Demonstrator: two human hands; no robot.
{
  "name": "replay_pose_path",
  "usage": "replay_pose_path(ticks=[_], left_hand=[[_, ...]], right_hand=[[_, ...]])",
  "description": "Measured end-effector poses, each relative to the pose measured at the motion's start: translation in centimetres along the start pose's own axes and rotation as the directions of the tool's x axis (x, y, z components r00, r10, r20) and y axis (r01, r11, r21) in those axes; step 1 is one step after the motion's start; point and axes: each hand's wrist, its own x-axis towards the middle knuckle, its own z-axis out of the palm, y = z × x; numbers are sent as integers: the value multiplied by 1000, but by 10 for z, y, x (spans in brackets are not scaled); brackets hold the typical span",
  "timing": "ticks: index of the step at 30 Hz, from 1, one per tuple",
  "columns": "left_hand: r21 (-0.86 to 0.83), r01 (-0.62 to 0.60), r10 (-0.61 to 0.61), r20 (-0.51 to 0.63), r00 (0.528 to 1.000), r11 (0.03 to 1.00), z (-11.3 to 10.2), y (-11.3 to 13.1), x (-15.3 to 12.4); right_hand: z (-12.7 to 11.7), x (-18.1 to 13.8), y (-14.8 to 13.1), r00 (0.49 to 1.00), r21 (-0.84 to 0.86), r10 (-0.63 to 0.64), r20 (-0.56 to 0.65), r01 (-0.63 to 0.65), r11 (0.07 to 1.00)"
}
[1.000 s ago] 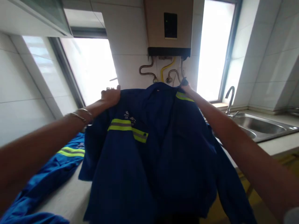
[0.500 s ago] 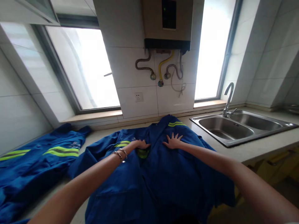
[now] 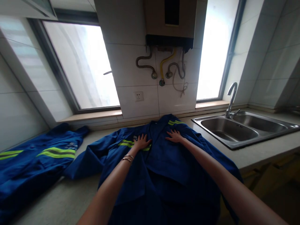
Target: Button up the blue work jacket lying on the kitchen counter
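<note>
A blue work jacket with yellow-green reflective stripes is spread over the counter, its collar toward the wall and its lower part toward me. My left hand lies on the left chest by the stripe, fingers spread and palm down; two bracelets circle that wrist. On the other chest side, below the stripe near the collar, rests my right hand, also flat with fingers apart. Neither hand grips the cloth. The jacket's left-side sleeve lies bent outward on the counter; the opposite sleeve hangs down past the front edge, partly behind my right arm.
Another blue garment with similar stripes lies at the left. To the right, a double steel sink with a faucet is set into the counter. A water heater with pipes hangs on the wall between two windows.
My left hand has opened from bent fingers and spread flat on the chest stripe. My right hand has shifted up slightly. The jacket's front panels lie flatter and its left-side sleeve has moved.
</note>
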Motion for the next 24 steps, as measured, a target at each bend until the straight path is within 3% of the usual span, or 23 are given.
replay_pose_path(ticks=[4,7,10,12,14,17,20,24], left_hand=[[-64,43,-46,-35,998,997,4,-2,10],[-66,56,-59,-43,997,996,7,-3,13],[-70,64,-67,-54,996,996,9,-5,15],[-83,69,-75,-71,995,994,11,-7,16],[-98,65,-74,-92,993,993,13,-8,16],[-114,61,-73,-110,991,992,16,-10,18],[-121,60,-74,-116,990,991,16,-9,19],[-132,49,-64,-113,992,990,15,-9,19]], right_hand=[[-7,2,-1,997,35,33,-68,-31,999],[-10,-5,-14,979,52,75,-190,-66,996],[-9,-21,-40,966,53,-1,-260,15,999],[-5,-41,-63,968,81,-167,-186,185,979],[1,-72,-85,932,130,-357,-55,361,923],[11,-131,-109,874,105,-482,55,475,874],[18,-180,-118,862,5,-507,-18,507,862],[22,-197,-111,854,-46,-508,-115,506,861]])
